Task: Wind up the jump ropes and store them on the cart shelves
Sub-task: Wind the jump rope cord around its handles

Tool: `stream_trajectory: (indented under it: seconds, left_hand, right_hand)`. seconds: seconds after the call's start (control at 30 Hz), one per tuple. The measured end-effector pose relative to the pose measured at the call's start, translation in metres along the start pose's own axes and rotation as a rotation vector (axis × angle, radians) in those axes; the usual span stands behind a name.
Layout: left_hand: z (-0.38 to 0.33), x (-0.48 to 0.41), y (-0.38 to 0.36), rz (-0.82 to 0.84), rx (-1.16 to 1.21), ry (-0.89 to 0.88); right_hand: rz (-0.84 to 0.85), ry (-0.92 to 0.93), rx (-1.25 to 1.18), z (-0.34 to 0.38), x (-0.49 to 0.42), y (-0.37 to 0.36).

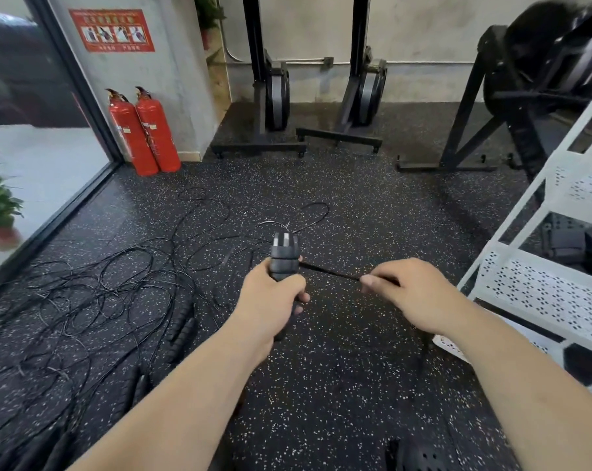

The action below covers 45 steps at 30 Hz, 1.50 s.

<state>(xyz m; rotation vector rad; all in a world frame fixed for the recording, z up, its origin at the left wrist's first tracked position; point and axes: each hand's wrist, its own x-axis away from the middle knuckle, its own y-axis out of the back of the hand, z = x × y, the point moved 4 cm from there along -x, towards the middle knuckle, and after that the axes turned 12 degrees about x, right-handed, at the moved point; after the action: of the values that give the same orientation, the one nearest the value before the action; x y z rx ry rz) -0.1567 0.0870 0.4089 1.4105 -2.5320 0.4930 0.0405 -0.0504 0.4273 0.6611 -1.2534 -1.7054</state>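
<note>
Jump rope handles (283,256) wrapped tight in left grip (271,299), right grip (417,294) pinching its taut cord (332,272)

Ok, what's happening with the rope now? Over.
Left hand grips rope handles. Right hand pinches black strand taut. More ropes tangled on floor.

I get a single wide-angle view, worn at head height, facing forward and down. The left forearm (186,385) and right forearm (525,385) enter from the bottom edge, close to the lens. The floor (355,198) fills the centre, the wall (423,35) runs across the top, and the white cart (542,294) stands at the right edge.
</note>
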Motion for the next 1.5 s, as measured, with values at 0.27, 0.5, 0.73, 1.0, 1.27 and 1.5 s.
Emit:
stream_trajectory:
  seconds: [0.27,0.5,0.73,1.0,1.27,1.5]
  left_hand:
    - [0.015,0.037,-0.04,0.23,0.053,0.092]
    - [0.003,0.003,-0.011,0.048,0.071,0.026]
    - [0.001,0.02,-0.017,0.172,-0.076,0.036]
    - [0.008,0.019,-0.025,0.188,-0.159,0.01]
    - [0.011,0.016,-0.02,0.201,-0.125,0.018]
    - [0.018,0.015,-0.03,0.235,-0.095,0.075]
  right_hand:
    - [-0.064,0.0,-0.006,0.036,0.0,-0.027]
    - [0.017,0.002,0.032,0.013,-0.003,-0.013]
    - [-0.128,-0.023,-0.049,0.021,0.001,-0.011]
    - [0.023,0.038,0.042,0.024,-0.002,-0.021]
    - [-0.067,0.013,0.022,0.016,0.002,-0.013]
    - [-0.015,0.058,0.033,0.024,-0.001,-0.026]
